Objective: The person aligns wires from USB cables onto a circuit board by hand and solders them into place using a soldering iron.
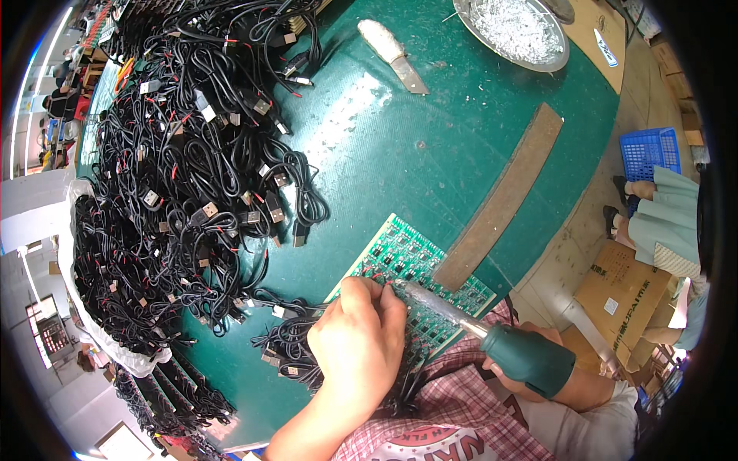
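Note:
A green circuit board panel [400, 247], covered in small repeated circuits, lies near me at a slant on the green table. Over it, my left hand [355, 332] is closed in a pinch by a thin red wire end of a black USB cable; its fingertips partly hide the wire. My right hand [505, 379] grips the dark green handle of a soldering iron [530, 357]. The iron's metal tip points left and reaches my left fingertips above the board. Beside my left wrist sits a small bunch of black USB cables [290, 357], partly covered by the hand.
A large heap of black USB cables [200, 146] fills the table's left. A flat brown bar [507, 192] overlaps the board's far edge. Farther off are a wrapped-handle blade [392, 58] and a metal dish [565, 58] of white bits. A person [669, 207], blue basket [650, 151] and cardboard box [623, 300] are right.

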Demonstrator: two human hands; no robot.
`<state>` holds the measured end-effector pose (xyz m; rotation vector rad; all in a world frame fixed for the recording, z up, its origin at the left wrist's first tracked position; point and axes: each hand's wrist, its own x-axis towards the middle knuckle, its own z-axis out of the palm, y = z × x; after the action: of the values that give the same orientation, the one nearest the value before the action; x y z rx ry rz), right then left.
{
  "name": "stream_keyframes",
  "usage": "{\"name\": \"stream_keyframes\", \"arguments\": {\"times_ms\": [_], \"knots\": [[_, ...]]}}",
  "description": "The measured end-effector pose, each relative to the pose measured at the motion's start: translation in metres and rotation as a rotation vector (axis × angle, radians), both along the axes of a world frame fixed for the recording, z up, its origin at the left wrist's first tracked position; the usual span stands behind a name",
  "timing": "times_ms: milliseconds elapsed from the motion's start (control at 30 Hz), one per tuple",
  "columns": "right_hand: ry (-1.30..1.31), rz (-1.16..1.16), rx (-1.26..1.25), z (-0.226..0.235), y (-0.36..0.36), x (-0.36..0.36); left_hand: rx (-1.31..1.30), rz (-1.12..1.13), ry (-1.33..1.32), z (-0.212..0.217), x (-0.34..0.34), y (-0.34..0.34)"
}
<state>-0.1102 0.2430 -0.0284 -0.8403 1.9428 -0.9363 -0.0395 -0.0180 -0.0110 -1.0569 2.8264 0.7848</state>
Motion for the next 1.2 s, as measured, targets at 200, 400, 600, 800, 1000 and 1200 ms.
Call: {"name": "stream_keyframes", "arguments": {"times_ms": [200,400,600,800,1000,1200], "knots": [[0.104,0.027,0.022,0.006,0.001,0.0,-0.001,0.0,0.011,-0.001,0.001,-0.001],[0.107,0.026,-0.002,0.001,-0.002,0.002,0.014,-0.002,0.022,0.0,0.001,-0.003],[-0.219,-0.155,-0.054,0.027,-0.042,-0.017,-0.017,-0.005,0.044,-0.002,0.003,-0.002],[-0.679,-0.405,-0.489,0.001,-0.055,-0.004,-0.109,-0.116,-0.03,0.006,0.01,0.004],[-0.797,-0.486,-0.592,-0.002,-0.066,-0.003,-0.224,-0.426,-0.063,0.014,0.052,0.007],[-0.76,-0.486,-0.582,-0.008,-0.071,-0.002,-0.013,-0.38,0.16,0.045,0.056,-0.035]]}}
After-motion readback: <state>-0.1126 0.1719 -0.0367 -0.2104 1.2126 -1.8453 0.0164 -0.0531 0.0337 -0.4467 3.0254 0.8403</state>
